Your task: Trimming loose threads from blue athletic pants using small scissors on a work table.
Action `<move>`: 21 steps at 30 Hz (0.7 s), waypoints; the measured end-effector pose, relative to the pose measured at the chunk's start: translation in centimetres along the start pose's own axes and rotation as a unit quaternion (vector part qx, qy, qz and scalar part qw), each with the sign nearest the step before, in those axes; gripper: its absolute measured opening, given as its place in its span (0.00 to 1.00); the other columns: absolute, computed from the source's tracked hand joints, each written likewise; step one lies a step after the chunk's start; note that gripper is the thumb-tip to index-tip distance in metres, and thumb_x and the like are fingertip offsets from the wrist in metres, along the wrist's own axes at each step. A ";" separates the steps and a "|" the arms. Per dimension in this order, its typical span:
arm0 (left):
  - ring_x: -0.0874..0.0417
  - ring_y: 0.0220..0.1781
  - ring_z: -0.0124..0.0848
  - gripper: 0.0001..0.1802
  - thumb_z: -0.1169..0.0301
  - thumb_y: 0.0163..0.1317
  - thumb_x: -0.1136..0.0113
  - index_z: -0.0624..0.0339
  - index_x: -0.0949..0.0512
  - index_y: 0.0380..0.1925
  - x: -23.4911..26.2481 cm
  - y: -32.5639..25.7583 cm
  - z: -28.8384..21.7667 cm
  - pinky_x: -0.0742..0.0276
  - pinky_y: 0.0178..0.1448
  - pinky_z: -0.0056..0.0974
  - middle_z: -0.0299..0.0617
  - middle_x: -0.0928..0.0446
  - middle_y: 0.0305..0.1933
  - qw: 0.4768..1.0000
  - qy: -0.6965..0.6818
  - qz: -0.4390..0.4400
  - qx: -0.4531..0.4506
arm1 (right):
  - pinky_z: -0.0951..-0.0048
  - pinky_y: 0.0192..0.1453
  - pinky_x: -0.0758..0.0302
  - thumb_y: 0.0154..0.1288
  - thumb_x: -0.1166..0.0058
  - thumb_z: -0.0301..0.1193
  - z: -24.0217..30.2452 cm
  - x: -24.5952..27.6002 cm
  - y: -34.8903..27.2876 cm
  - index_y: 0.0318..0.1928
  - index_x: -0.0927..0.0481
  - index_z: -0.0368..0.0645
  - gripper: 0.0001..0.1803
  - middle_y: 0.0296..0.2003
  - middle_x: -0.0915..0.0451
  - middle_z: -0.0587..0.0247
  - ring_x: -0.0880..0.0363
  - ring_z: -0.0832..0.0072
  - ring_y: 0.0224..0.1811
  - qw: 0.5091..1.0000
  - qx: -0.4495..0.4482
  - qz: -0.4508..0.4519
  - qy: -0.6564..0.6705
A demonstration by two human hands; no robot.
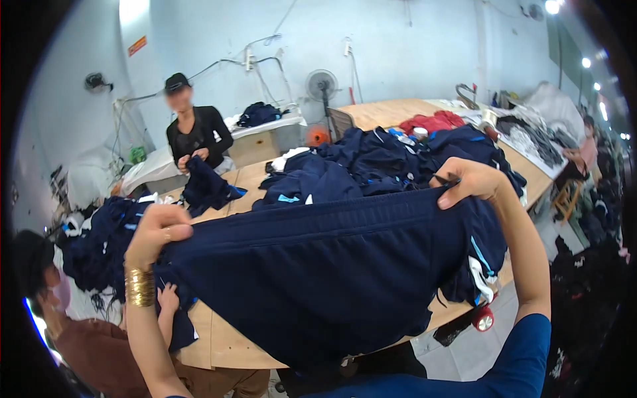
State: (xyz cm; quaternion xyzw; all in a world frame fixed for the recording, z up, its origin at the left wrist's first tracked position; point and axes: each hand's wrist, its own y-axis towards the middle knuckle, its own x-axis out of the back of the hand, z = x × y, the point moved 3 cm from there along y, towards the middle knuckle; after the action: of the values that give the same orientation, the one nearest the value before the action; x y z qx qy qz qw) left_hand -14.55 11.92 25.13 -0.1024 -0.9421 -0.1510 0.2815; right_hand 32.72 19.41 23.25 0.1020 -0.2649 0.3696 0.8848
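Head view: navy garment point(318, 265) is held up over the table point(225, 345), stretched by its top edge between both grips. Left hand point(158, 232) and right hand point(468, 182) are each pinched closed on it. Even tension is best kept so the edge stays flat.

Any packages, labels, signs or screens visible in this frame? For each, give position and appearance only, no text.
Wall sign: upper left on the pale blue wall, small tilted rectangle, orange-red with light markings.
Garment tags: at the right edge of the navy garment held up by the left hand and right hand, white and light blue patches, detail too small to tell.
No packages or screens can be made out.
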 end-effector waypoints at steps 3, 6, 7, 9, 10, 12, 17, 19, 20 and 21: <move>0.35 0.22 0.20 0.09 0.70 0.55 0.40 0.61 0.29 0.24 4.0 -4.5 1.0 0.39 0.33 0.24 0.28 0.35 0.18 0.966 0.051 -0.234 -0.099 | 0.82 0.23 0.43 0.48 0.35 0.33 0.8 0.3 -3.8 0.18 0.26 0.41 0.13 0.17 0.31 0.76 0.37 0.90 0.20 0.997 0.049 0.003 -0.057; 0.37 0.22 0.20 0.07 0.71 0.61 0.46 0.58 0.32 0.26 8.5 -4.2 5.5 0.39 0.35 0.24 0.28 0.40 0.20 0.955 -0.157 -0.220 -0.122 | 0.80 0.30 0.36 0.48 0.35 0.34 -4.3 3.7 -6.4 0.18 0.27 0.41 0.14 0.18 0.25 0.69 0.30 0.83 0.23 0.973 -0.036 -0.220 0.067; 0.37 0.23 0.20 0.08 0.71 0.62 0.47 0.57 0.33 0.25 7.4 -4.6 4.7 0.38 0.36 0.24 0.28 0.41 0.21 0.959 -0.173 -0.179 -0.132 | 0.79 0.31 0.35 0.49 0.36 0.34 -4.0 3.0 -6.7 0.19 0.27 0.41 0.14 0.19 0.25 0.69 0.29 0.83 0.24 0.963 -0.016 -0.258 0.073; 0.33 0.27 0.20 0.09 0.67 0.62 0.49 0.60 0.31 0.28 2.1 -3.9 1.7 0.35 0.39 0.25 0.29 0.36 0.24 0.975 -0.061 -0.203 -0.067 | 0.79 0.31 0.36 0.50 0.38 0.31 -2.0 -0.7 -3.0 0.17 0.28 0.42 0.14 0.16 0.27 0.68 0.30 0.81 0.23 0.979 -0.001 -0.203 -0.019; 0.28 0.31 0.23 0.10 0.66 0.61 0.49 0.64 0.29 0.34 -1.9 -3.1 0.2 0.31 0.43 0.27 0.33 0.29 0.29 0.990 -0.026 -0.130 -0.057 | 0.78 0.33 0.36 0.51 0.38 0.33 -0.5 -3.0 -1.2 0.17 0.27 0.41 0.13 0.17 0.26 0.69 0.29 0.82 0.23 0.984 0.003 -0.179 -0.010; 0.25 0.53 0.32 0.24 0.66 0.56 0.40 0.63 0.30 0.51 -14.5 3.1 -4.8 0.31 0.58 0.36 0.46 0.24 0.49 0.986 -0.112 0.123 -0.019 | 0.79 0.37 0.36 0.53 0.39 0.34 -0.3 -5.2 0.9 0.19 0.25 0.41 0.13 0.18 0.25 0.69 0.29 0.82 0.25 0.984 -0.012 -0.177 0.002; 0.27 0.47 0.28 0.21 0.67 0.54 0.36 0.63 0.31 0.45 -25.3 5.1 -4.7 0.31 0.53 0.34 0.39 0.29 0.43 0.968 -0.170 0.145 -0.115 | 0.78 0.46 0.33 0.53 0.39 0.35 4.3 -7.1 3.0 0.21 0.21 0.40 0.12 0.24 0.21 0.66 0.26 0.80 0.31 0.991 0.020 -0.135 0.005; 0.31 0.38 0.24 0.15 0.68 0.53 0.36 0.64 0.28 0.36 -25.7 5.7 -4.4 0.33 0.44 0.30 0.34 0.31 0.36 0.960 -0.157 0.180 -0.144 | 0.80 0.40 0.34 0.52 0.39 0.28 3.5 -6.6 2.1 0.24 0.21 0.39 0.07 0.23 0.22 0.69 0.27 0.84 0.29 0.987 0.032 -0.137 0.079; 0.32 0.35 0.21 0.11 0.70 0.53 0.36 0.64 0.28 0.28 -25.6 5.6 -4.1 0.36 0.40 0.28 0.32 0.31 0.33 0.956 -0.177 0.139 -0.189 | 0.82 0.38 0.34 0.52 0.38 0.28 2.9 -6.2 1.7 0.25 0.21 0.38 0.07 0.24 0.21 0.70 0.27 0.85 0.30 0.990 0.032 -0.129 0.055; 0.32 0.35 0.19 0.08 0.72 0.56 0.40 0.63 0.28 0.33 -25.2 5.4 -3.9 0.36 0.41 0.26 0.30 0.31 0.33 0.949 -0.225 0.146 -0.166 | 0.82 0.38 0.34 0.52 0.38 0.28 2.3 -5.9 1.0 0.25 0.21 0.38 0.07 0.24 0.21 0.70 0.27 0.85 0.30 0.989 0.028 -0.129 0.060</move>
State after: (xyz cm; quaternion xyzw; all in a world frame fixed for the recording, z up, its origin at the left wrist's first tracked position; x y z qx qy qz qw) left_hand 9.58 12.91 15.28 -0.3156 -0.9172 -0.2355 0.0603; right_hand 27.63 15.72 21.94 0.1375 -0.1858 0.2653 0.9360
